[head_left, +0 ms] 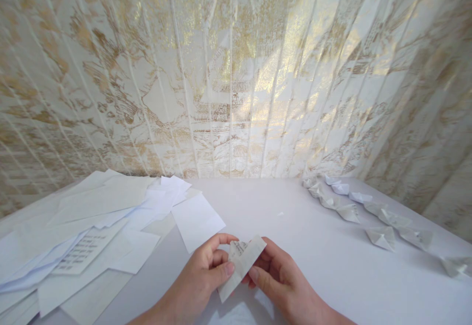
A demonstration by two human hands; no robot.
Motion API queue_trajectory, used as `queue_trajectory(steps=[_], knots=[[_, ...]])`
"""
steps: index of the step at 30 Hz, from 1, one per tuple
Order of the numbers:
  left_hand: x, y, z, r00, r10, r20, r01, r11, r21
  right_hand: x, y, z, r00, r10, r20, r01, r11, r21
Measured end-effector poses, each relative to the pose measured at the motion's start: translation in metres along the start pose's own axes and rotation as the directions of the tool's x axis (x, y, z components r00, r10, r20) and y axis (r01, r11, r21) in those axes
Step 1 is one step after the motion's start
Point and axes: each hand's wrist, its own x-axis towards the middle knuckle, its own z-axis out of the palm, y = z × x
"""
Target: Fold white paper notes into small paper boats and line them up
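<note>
A folded piece of white paper [241, 266] with faint print is pinched between both hands just above the white table [258, 202]. My left hand [206, 271] grips its left side, thumb on top and fingers curled behind. My right hand [276, 276] holds the right side, thumb pressed along the fold. Both hands are closed on the paper near the table's front edge.
A loose pile of white sheets [84, 226], some printed, covers the table's left side. Several folded paper boats [379, 236] lie in a curved row at the right. A cream and gold patterned curtain [236, 69] hangs behind the table.
</note>
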Motion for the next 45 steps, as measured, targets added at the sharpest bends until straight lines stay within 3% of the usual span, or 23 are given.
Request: queue_trajectory(steps=[6, 10, 16, 24, 28, 31, 36, 40, 45], knots=[[0.001, -0.005, 0.001, 0.998, -0.052, -0.023, 0.05, 0.997, -0.053, 0.002, 0.0, 0.003, 1.0, -0.021, -0.011, 0.021, 0.999, 0.035], [0.001, -0.008, 0.001, 1.0, 0.0, 0.015, 0.001, 1.0, -0.006, 0.002, 0.002, 0.007, 0.998, -0.056, -0.024, 0.057, 0.995, 0.081], [0.002, -0.009, -0.001, 0.999, 0.003, -0.044, -0.006, 0.998, -0.067, 0.0, 0.001, 0.006, 0.996, -0.077, -0.032, 0.078, 0.997, 0.002], [0.003, -0.01, 0.0, 0.995, 0.022, -0.099, -0.024, 0.999, -0.023, 0.0, 0.0, 0.002, 0.996, -0.085, -0.021, 0.084, 0.994, -0.072], [0.002, -0.009, -0.001, 0.997, 0.049, -0.058, -0.046, 0.998, 0.054, 0.0, 0.004, 0.002, 0.995, -0.103, -0.013, 0.102, 0.992, -0.08], [0.001, -0.009, -0.002, 0.992, 0.114, -0.046, -0.102, 0.973, 0.209, 0.0, 0.005, 0.003, 0.993, -0.12, 0.005, 0.12, 0.987, -0.105], [-0.001, -0.006, -0.002, 0.981, 0.191, -0.027, -0.155, 0.867, 0.473, -0.001, 0.003, 0.006, 0.985, -0.174, -0.013, 0.16, 0.93, -0.33], [-0.003, -0.003, -0.001, 0.985, 0.174, 0.008, -0.155, 0.851, 0.503, -0.001, 0.003, 0.006, 0.979, -0.204, -0.004, 0.183, 0.884, -0.43], [-0.008, 0.005, 0.004, 0.985, 0.121, 0.124, -0.167, 0.859, 0.484, -0.003, 0.005, 0.006, 0.981, -0.192, -0.003, 0.173, 0.89, -0.422]])
